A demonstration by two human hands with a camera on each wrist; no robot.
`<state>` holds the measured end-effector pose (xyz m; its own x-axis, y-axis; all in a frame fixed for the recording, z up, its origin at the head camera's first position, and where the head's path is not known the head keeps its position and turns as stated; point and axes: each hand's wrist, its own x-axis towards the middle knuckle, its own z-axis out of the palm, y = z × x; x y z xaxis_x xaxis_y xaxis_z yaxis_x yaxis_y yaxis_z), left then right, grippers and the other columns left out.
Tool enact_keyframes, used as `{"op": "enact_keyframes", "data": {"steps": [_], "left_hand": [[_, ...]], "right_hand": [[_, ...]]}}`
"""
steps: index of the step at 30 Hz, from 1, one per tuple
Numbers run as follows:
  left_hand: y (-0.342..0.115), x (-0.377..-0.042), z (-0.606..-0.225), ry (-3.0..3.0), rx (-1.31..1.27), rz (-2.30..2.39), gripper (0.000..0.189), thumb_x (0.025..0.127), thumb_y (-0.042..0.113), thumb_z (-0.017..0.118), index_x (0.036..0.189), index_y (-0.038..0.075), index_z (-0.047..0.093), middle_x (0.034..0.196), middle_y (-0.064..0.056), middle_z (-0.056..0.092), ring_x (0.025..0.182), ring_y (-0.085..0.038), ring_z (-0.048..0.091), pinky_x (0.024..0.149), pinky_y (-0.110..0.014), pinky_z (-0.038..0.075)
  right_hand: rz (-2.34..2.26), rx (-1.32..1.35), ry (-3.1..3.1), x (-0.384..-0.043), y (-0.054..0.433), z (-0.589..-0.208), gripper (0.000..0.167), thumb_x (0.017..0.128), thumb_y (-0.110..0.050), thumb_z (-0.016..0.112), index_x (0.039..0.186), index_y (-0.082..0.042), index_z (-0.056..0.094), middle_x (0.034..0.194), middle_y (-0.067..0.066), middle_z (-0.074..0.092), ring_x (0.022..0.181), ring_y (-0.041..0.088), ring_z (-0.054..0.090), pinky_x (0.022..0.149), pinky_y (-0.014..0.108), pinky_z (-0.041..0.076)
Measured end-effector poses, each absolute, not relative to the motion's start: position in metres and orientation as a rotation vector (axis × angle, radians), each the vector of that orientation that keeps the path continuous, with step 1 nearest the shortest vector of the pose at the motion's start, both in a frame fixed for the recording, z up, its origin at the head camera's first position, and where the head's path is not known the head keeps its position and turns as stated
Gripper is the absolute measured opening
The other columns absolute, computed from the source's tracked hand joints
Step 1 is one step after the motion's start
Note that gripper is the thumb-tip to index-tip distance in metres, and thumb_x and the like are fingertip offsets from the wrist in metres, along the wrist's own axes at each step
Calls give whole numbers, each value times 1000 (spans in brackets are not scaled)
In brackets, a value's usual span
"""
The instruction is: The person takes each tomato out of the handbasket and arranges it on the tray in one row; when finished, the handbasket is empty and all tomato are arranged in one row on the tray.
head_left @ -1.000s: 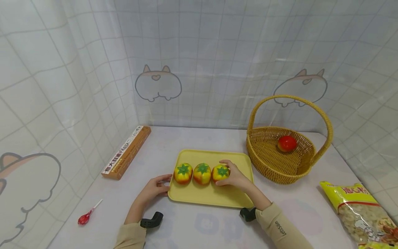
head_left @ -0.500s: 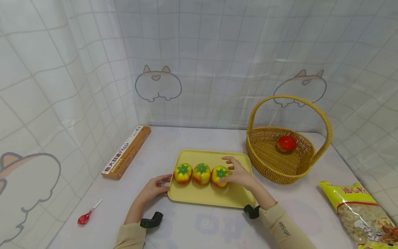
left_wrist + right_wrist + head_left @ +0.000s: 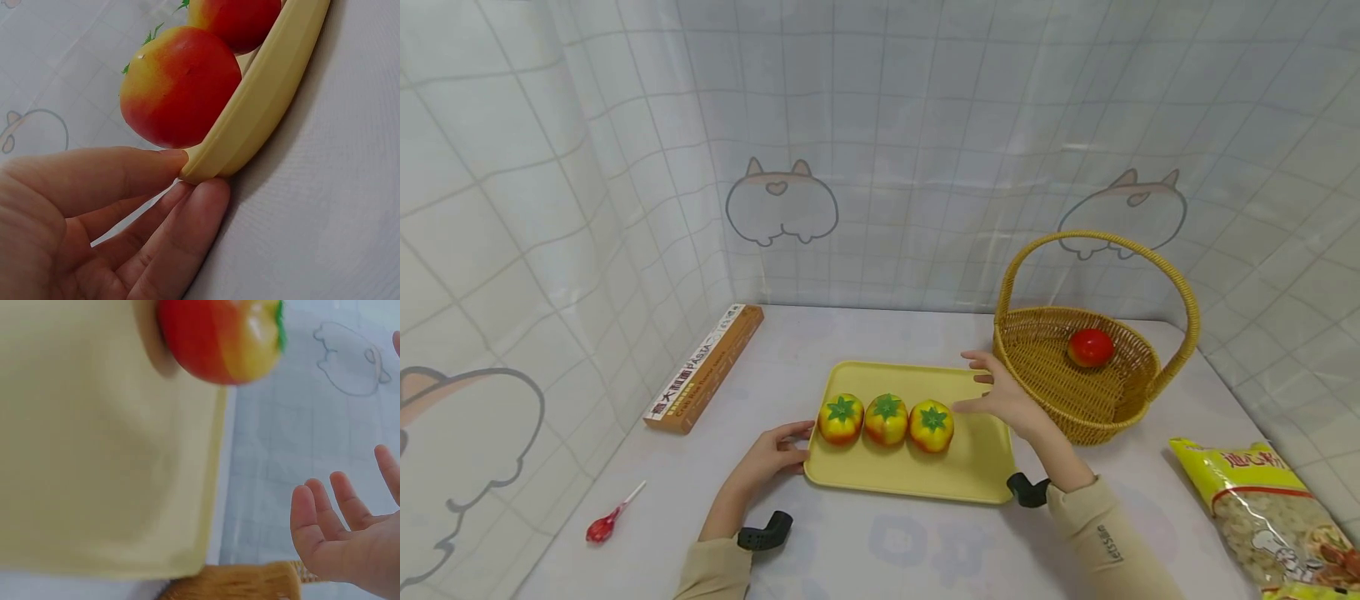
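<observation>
Three red-and-yellow, tomato-like fruits with green leafy tops, the left (image 3: 841, 419), the middle (image 3: 886, 420) and the right one (image 3: 932, 426), sit in a row on a yellow tray (image 3: 887, 481). My left hand (image 3: 767, 457) pinches the tray's left edge; in the left wrist view the thumb (image 3: 125, 172) lies at the rim and fingertips press from below. Over the tray's right part hovers my right hand (image 3: 1011, 400), fingers spread and holding nothing. It is apart from the right-hand fruit, close to the wicker basket (image 3: 1060, 421).
A red fruit (image 3: 1091, 347) lies inside the basket, whose tall handle arches above it. An orange-and-white pasta box (image 3: 706, 367) is at the back left. Nearer on that side lies a red lollipop (image 3: 602, 528). A yellow-and-clear food bag (image 3: 1262, 512) lies at the right.
My right hand has let go of the right-hand fruit and moved right, away from it. That fruit stays on the tray. The left hand has kept its place on the tray edge.
</observation>
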<state>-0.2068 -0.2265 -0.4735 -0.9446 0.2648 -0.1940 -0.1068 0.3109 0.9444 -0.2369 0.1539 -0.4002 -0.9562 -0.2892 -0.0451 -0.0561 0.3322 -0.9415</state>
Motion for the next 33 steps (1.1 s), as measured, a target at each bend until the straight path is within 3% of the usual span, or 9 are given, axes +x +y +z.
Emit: {"op": "enact_keyframes", "data": {"steps": [7, 12, 23, 33], "left_hand": [[-231, -212, -487, 2284, 147, 1670, 56, 84, 8, 65, 134, -3, 43, 122, -21, 50, 71, -17, 57, 68, -25, 54], [-232, -213, -489, 2281, 145, 1674, 57, 83, 8, 65, 134, -3, 43, 123, -23, 50, 73, -17, 57, 68, -25, 54], [-221, -200, -456, 2280, 120, 1652, 53, 84, 4, 62, 133, -7, 43, 123, -27, 49, 73, -17, 57, 70, -25, 54], [-230, -213, -486, 2278, 107, 1667, 56, 83, 7, 65, 134, -3, 43, 125, -23, 49, 72, -17, 57, 68, -26, 54]], "right_hand": [[-1699, -276, 2452, -239, 168, -384, 81, 74, -13, 77, 140, -11, 30, 142, 20, 26, 131, 40, 23, 104, 55, 27], [-1714, -274, 2486, -243, 176, -376, 81, 75, -11, 75, 141, -8, 28, 140, 22, 27, 129, 44, 23, 101, 56, 31], [-1774, -189, 2502, -253, 203, -369, 73, 79, -14, 73, 139, -6, 32, 141, 20, 29, 131, 39, 24, 101, 56, 30], [-1816, -88, 2540, -262, 227, -360, 77, 80, -26, 72, 141, -8, 29, 143, 16, 29, 132, 36, 24, 103, 57, 25]]}}
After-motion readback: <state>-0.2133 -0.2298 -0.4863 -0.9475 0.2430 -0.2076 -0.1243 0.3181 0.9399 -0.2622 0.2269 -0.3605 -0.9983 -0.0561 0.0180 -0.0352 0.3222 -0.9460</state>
